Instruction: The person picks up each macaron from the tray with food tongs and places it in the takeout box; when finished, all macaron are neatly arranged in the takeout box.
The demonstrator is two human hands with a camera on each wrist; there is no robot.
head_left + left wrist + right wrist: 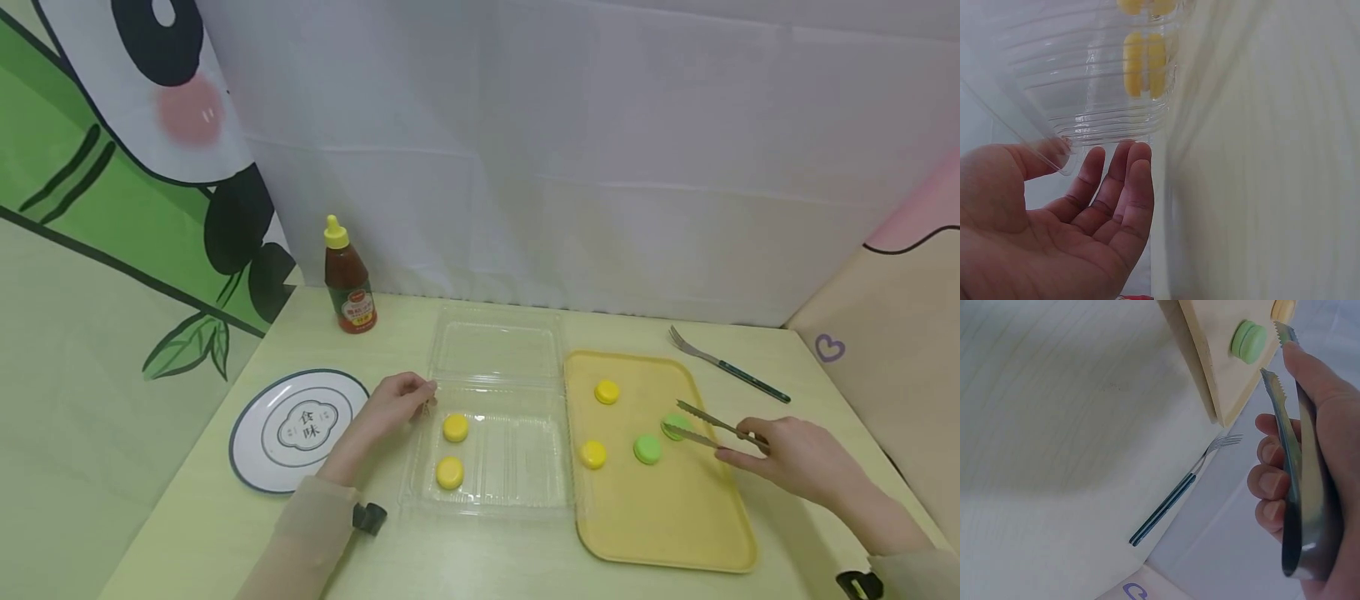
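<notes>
My left hand [397, 404] holds the left rim of a clear plastic clamshell box [525, 450], thumb on one side of the rim and curled fingers on the other. Two yellow macarons [450, 472] sit in the box's left part, its lid [498, 346] laid back. In my right hand [798, 458] are metal tongs [1313, 544] with serrated tips spread apart. Those tips reach over the yellow tray [660, 525], around the farther green macaron [676, 426] in the head view. A second green macaron [647, 449] and two yellow macarons [607, 392] also lie on the tray.
A white plate [255, 442] with a blue rim is left of my left forearm. Behind it stands a red sauce bottle [348, 287] with a yellow cap. A fork [735, 369] lies beyond the tray's far right corner. Cloth [525, 167] hangs along the table's back.
</notes>
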